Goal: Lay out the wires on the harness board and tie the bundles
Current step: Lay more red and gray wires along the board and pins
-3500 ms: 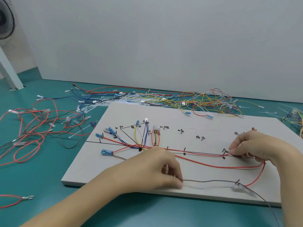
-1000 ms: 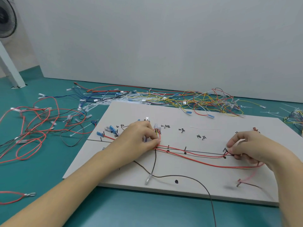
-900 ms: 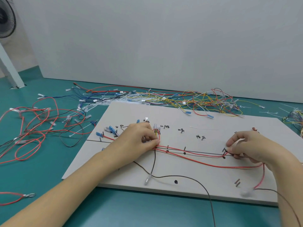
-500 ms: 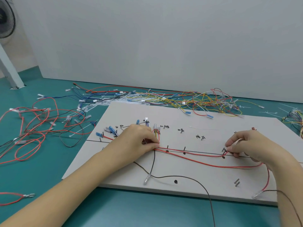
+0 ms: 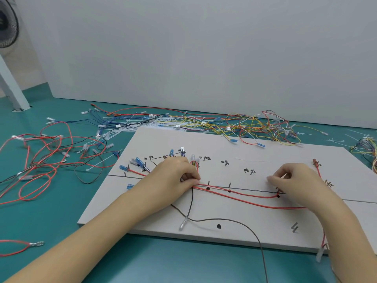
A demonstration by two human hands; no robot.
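The white harness board (image 5: pixel 234 229) lies flat on the green table, marked with black lines, labels and pegs. Red wires (image 5: pixel 240 196) run along the drawn line between my hands. My left hand (image 5: pixel 175 176) pinches the wire bundle where the branches meet near the middle left. My right hand (image 5: pixel 297 182) has its fingers curled and pinches a thin pale strand above the line; what it is stays unclear. A dark wire (image 5: pixel 234 221) loops off the board's front edge, with a clear terminal (image 5: pixel 183 224) on one end. Blue terminals (image 5: pixel 138 161) fan out at the left.
Loose red and black wires (image 5: pixel 47 160) sprawl on the table to the left. A tangle of yellow, red and white wires (image 5: pixel 234 125) lies behind the board. More wires (image 5: pixel 367 148) sit at the right edge. A grey wall stands behind.
My left hand left the dark wire at the front and moved up to the branch point. The red wire's right end slid down off the board's front right edge. My right hand shifted slightly left.
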